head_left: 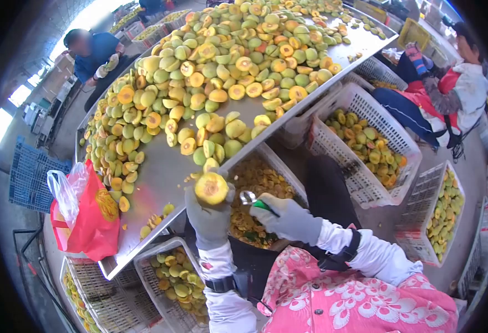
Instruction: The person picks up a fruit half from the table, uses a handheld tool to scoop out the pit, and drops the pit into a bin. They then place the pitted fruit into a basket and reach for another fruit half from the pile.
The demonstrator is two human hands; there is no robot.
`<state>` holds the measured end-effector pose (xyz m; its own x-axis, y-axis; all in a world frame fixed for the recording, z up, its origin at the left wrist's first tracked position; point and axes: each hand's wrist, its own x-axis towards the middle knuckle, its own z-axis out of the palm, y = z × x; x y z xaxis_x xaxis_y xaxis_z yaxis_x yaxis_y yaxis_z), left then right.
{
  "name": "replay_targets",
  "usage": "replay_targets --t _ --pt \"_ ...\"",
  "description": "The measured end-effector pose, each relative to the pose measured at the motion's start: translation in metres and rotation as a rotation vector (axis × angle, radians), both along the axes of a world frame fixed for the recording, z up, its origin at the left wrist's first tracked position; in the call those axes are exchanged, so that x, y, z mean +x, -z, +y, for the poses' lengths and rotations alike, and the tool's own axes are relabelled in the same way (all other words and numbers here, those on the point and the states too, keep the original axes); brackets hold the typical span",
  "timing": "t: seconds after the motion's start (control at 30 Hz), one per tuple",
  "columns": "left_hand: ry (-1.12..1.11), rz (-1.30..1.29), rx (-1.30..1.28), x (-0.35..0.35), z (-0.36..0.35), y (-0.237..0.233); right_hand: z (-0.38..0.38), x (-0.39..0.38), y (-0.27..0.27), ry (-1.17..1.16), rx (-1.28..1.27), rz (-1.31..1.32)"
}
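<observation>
My left hand (pixel 208 219), in a grey glove, is closed around a halved yellow peach (pixel 211 188), its cut face turned up. In my gloved right hand (pixel 294 221) is a pitting spoon with a green handle (pixel 263 206) and a looped metal head (pixel 248 197). The spoon's head is just right of the peach half, apart from it. Both hands are at the near edge of a metal table (pixel 161 161) heaped with peach halves (pixel 238 61). Under my hands stands a crate with pits and scraps (pixel 263 180).
A red plastic bag (pixel 91 216) sits on the table's left corner. White crates of peach halves (pixel 366 147) stand right, with another crate (pixel 174 277) below the table. One person (pixel 97 55) works at far left; another (pixel 455 89) sits at right.
</observation>
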<state>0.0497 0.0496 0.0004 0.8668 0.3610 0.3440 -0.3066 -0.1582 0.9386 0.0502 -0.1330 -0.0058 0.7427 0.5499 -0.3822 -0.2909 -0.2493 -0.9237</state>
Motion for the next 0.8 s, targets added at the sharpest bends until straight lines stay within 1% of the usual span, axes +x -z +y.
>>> replay_targets --t 0.07,0.1,0.13,0.17,0.23,0.27,0.33,0.4,0.47,0.5,0.53,0.6,0.63,0.7,0.73,0.77,0.8 --pt "0.03 0.009 -0.066 -0.013 -0.019 0.003 0.007 -0.008 -0.009 0.051 -0.055 -0.441" --pt "0.055 0.021 -0.121 -0.017 -0.028 0.0 0.008 -0.01 -0.01 0.051 -0.055 -0.449" --pt "0.032 0.02 -0.484 -0.02 -0.042 -0.006 0.01 -0.014 -0.01 0.072 -0.081 -0.492" --pt "0.034 0.015 -0.479 -0.023 -0.049 -0.01 0.011 -0.017 -0.01 0.095 -0.105 -0.533" --pt "0.028 0.163 -0.921 -0.027 -0.055 -0.013 0.012 -0.023 -0.011 0.119 -0.126 -0.579" --pt "0.03 0.196 -0.798 -0.03 -0.055 -0.009 0.012 -0.026 -0.011 0.129 -0.164 -0.584" --pt "-0.004 0.175 -0.783 -0.034 -0.063 -0.013 0.013 -0.032 -0.008 0.137 -0.204 -0.59" --pt "-0.036 0.151 -0.766 -0.035 -0.07 -0.018 0.018 -0.035 -0.006 0.215 -0.132 -0.649" --pt "-0.144 0.126 -0.633 -0.036 -0.075 -0.022 0.018 -0.037 -0.009 0.224 -0.107 -0.661" --pt "-0.143 0.13 -0.631 -0.038 -0.077 -0.025 0.018 -0.038 -0.01 0.237 -0.088 -0.67" --pt "-0.167 0.102 -0.564 -0.04 -0.08 -0.031 0.016 -0.04 -0.012 0.241 -0.091 -0.666" --pt "-0.227 0.054 -0.465 -0.044 -0.086 -0.041 0.013 -0.043 -0.016 0.174 -0.072 -0.589" --pt "-0.223 0.06 -0.464 -0.045 -0.086 -0.043 0.012 -0.044 -0.014 0.179 -0.074 -0.584" --pt "-0.222 0.081 -0.301 -0.048 -0.083 -0.047 0.011 -0.046 -0.011 0.149 0.077 -0.601" --pt "-0.174 0.118 -0.348 -0.048 -0.079 -0.045 0.009 -0.047 -0.013 0.154 0.079 -0.596" --pt "-0.173 0.124 -0.347 -0.047 -0.076 -0.042 0.005 -0.047 -0.017 0.101 0.129 -0.414" --pt "-0.134 0.186 -0.378 -0.044 -0.073 -0.038 0.001 -0.044 -0.026 0.045 0.179 -0.236"
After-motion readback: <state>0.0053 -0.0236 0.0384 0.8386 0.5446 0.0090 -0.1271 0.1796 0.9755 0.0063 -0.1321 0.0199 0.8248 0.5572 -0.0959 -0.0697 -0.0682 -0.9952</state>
